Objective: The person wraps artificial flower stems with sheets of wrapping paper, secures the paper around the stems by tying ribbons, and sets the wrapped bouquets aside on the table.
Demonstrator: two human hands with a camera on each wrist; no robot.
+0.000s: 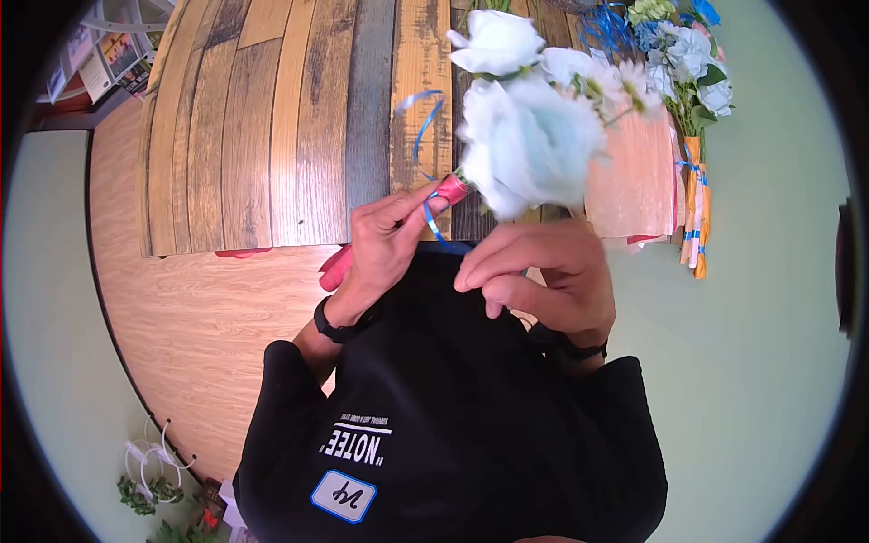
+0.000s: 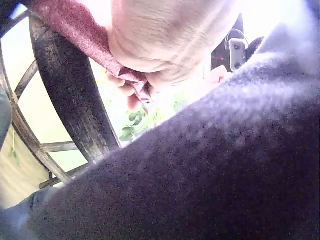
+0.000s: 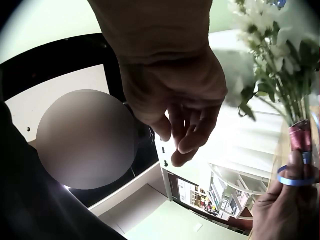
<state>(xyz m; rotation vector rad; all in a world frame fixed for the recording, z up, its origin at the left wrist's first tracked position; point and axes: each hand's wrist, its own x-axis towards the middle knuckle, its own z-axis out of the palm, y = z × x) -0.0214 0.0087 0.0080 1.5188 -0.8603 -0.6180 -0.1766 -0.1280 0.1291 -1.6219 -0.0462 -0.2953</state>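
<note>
The left hand [image 1: 387, 240] grips the bouquet [image 1: 529, 140] by its red wrap [image 1: 452, 189], pale flowers [image 1: 496, 42] spreading beyond the thumb, which a blue ribbon [image 1: 418, 145] crosses. The right hand [image 1: 554, 271], fingers loosely bent, hangs near the flowers.

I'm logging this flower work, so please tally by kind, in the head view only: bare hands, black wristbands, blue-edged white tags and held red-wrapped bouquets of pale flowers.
Bare hands: 2
Black wristbands: 2
Blue-edged white tag: 1
Held red-wrapped bouquet of pale flowers: 1
Total: 6
</note>
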